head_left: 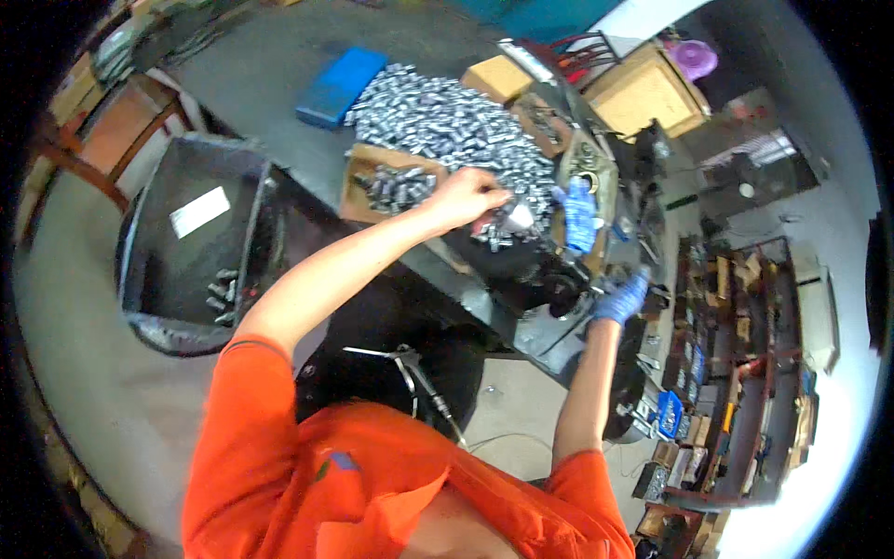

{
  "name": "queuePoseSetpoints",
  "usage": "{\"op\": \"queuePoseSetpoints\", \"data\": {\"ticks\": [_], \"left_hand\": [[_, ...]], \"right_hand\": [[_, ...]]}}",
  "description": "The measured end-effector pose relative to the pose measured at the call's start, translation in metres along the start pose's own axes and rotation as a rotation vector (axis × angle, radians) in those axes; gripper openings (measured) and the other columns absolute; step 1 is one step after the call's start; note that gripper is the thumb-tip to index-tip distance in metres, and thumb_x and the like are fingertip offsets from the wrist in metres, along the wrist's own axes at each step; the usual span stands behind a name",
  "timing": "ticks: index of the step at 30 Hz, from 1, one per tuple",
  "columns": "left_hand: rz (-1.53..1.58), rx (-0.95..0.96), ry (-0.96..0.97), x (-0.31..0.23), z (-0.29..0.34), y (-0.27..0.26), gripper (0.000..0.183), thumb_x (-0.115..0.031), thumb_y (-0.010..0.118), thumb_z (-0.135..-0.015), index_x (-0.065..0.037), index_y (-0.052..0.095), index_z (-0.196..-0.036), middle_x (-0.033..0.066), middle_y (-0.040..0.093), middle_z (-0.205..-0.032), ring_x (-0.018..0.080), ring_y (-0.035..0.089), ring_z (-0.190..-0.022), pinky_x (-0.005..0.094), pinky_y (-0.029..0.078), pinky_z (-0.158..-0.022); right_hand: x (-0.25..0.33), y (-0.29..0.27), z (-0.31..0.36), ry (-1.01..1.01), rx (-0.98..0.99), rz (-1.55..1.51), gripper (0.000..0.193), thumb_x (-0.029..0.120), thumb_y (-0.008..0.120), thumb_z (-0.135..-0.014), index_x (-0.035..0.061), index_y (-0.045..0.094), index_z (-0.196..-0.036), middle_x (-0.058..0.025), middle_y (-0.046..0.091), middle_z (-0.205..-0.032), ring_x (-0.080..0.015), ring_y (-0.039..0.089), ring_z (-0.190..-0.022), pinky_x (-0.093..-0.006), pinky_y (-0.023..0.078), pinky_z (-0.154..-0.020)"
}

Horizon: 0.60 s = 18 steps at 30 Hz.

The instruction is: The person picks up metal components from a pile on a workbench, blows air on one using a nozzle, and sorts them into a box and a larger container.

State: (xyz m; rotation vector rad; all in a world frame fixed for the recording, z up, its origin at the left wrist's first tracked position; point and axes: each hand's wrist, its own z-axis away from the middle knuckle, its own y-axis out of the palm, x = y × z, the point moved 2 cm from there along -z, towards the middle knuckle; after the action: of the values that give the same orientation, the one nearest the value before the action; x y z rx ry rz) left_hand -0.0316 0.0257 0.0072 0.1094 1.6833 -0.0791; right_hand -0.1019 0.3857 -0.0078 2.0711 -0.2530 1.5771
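Observation:
My left hand [466, 197] is bare and reaches over the bench, its fingers pinched together next to a shiny metal part [517, 218] of a dark machine [526, 275]. What sits between the fingertips is too small to make out. My right hand [622, 298], in a blue glove, is at the machine's right side; its fingers are blurred, so their grip does not show. Beyond my left hand spreads a big heap of small silvery metal cylinders [447, 116]. A cardboard box [358, 191] of similar metal pieces stands beside my left wrist.
A black bin [172, 265] with a few metal pieces stands at the left, near a wooden chair [116, 140]. On the bench [251, 79] lie a blue box [341, 86] and a blue glove [579, 219]. Shelves [745, 373] with several boxes line the right.

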Motion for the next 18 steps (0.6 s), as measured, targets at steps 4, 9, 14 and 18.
{"op": "queuePoseSetpoints", "data": {"ticks": [4, 9, 14, 18], "left_hand": [[0.121, -0.069, -0.087, 0.004, 0.010, -0.004, 0.030, -0.026, 0.054, -0.085, 0.003, 0.060, -0.078, 0.0056, 0.056, -0.056, 0.0129, 0.053, -0.042, 0.0269, 0.041, -0.043], [0.157, -0.063, -0.082, 0.005, 0.009, -0.010, 0.025, -0.020, 0.059, -0.083, 0.004, 0.061, -0.081, 0.0070, 0.057, -0.060, 0.0130, 0.053, -0.042, 0.0252, 0.042, -0.041], [-0.139, -0.095, -0.011, 0.002, 0.015, -0.035, 0.020, -0.015, 0.062, -0.078, 0.004, 0.062, -0.082, 0.0109, 0.060, -0.064, 0.0149, 0.058, -0.051, 0.0279, 0.044, -0.045], [-0.866, -0.283, 0.157, 0.023, 0.032, -0.079, 0.028, -0.020, 0.064, -0.069, -0.002, 0.063, -0.090, 0.0176, 0.063, -0.079, 0.0306, 0.062, -0.075, 0.0385, 0.048, -0.068]], "right_hand": [[0.060, 0.000, 0.100, 0.127, -0.102, -0.044, 0.039, 0.043, 0.046, -0.086, 0.0075, 0.057, -0.096, -0.0015, 0.059, -0.076, -0.0100, 0.050, -0.057, -0.0215, 0.038, -0.047], [-0.012, -0.030, 0.112, 0.398, -0.056, -0.161, 0.044, 0.044, 0.049, -0.084, 0.0061, 0.056, -0.104, -0.0073, 0.062, -0.088, -0.0191, 0.059, -0.072, -0.0304, 0.049, -0.060], [-0.072, -0.030, 0.007, 0.293, 0.082, -0.018, 0.035, 0.035, 0.052, -0.083, 0.0050, 0.058, -0.100, -0.0052, 0.058, -0.085, -0.0194, 0.054, -0.072, -0.0334, 0.046, -0.064], [-0.011, 0.019, 0.009, 0.055, -0.086, 0.098, 0.029, 0.033, 0.053, -0.084, 0.0050, 0.059, -0.090, 0.0004, 0.049, -0.071, -0.0109, 0.041, -0.058, -0.0257, 0.034, -0.048]]}}
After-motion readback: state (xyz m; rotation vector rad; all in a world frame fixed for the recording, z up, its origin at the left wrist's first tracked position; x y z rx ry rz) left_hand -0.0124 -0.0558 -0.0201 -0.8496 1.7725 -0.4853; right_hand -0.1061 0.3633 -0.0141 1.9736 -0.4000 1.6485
